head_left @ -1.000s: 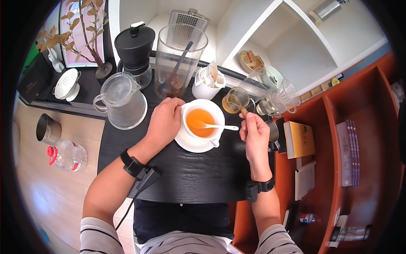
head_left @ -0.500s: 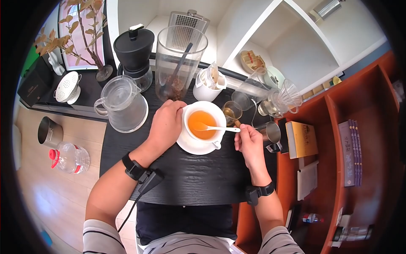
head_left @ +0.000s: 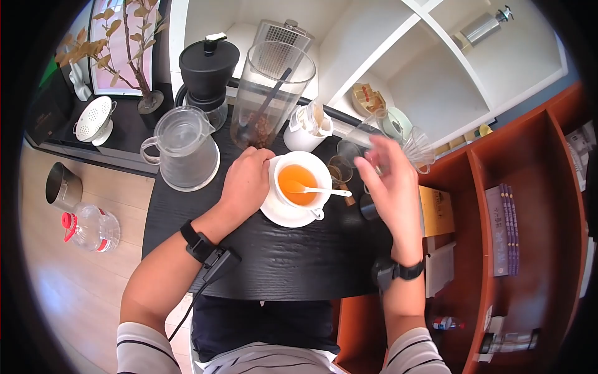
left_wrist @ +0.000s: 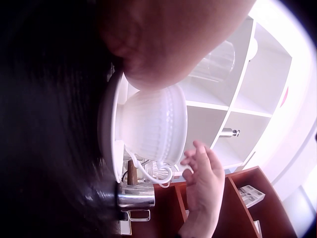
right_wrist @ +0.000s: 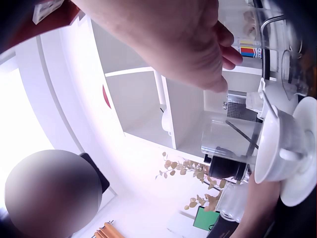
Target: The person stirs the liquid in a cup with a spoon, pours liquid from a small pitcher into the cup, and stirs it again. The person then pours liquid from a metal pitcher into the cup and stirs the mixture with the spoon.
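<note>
Higher and farther right than half a second ago, our right hand (head_left: 393,177) hangs in the air, fingers apart, holding nothing, near the small clear glass pot (head_left: 338,169) with the brown wooden handle (head_left: 347,196). Our left hand (head_left: 245,181) is right up at the white ribbed cup (left_wrist: 153,126); we cannot tell if it grips. That cup sits on its round white saucer (head_left: 283,215) on the black counter (head_left: 286,268), holding orange drink (head_left: 293,176) and a white spoon (head_left: 330,191). We should hold it level and not bump the spoon.
</note>
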Demonstrator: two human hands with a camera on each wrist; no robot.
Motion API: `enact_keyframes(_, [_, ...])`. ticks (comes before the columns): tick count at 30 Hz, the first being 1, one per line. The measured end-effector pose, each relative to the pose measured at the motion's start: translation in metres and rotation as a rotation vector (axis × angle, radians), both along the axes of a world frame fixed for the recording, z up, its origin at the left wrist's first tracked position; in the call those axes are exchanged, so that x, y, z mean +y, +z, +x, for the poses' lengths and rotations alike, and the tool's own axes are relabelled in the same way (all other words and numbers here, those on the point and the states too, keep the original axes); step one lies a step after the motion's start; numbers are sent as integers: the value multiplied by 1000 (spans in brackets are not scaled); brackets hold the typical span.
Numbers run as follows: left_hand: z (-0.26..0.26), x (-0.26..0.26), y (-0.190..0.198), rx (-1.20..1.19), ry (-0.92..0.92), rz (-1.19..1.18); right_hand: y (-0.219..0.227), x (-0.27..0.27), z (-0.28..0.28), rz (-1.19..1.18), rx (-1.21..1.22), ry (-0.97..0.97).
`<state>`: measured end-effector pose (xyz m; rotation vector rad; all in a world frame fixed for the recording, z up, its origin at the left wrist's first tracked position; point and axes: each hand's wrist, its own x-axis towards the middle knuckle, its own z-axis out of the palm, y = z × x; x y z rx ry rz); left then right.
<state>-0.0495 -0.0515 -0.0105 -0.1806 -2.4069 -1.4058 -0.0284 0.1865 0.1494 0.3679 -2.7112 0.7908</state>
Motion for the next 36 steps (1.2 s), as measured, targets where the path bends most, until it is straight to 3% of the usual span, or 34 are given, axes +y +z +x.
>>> enact_keyframes(1, [0,0,-1,4,2,7,4,-5,-14,4,4,3])
enact_keyframes(3, [0,0,1,-1,2,8,7,-18,-44,268,115,275])
enact_keyframes(4, [1,0,1,-11,-3,3,9,-25,-56,271,118,279])
enact_keyframes(7, [1,0,2,-10,-2,9,7,-41,-92,395,14,472])
enact_keyframes(14, [1,0,0,-21,13,28,1,-50,-124,535,-109,505])
enact_keyframes(26, [1,0,0,-37,8,24,1,-48,-129,432,-139,448])
enact_keyframes(36, [0,-1,0,-27,-2,11,-5,-39,-113,326,-8,468])
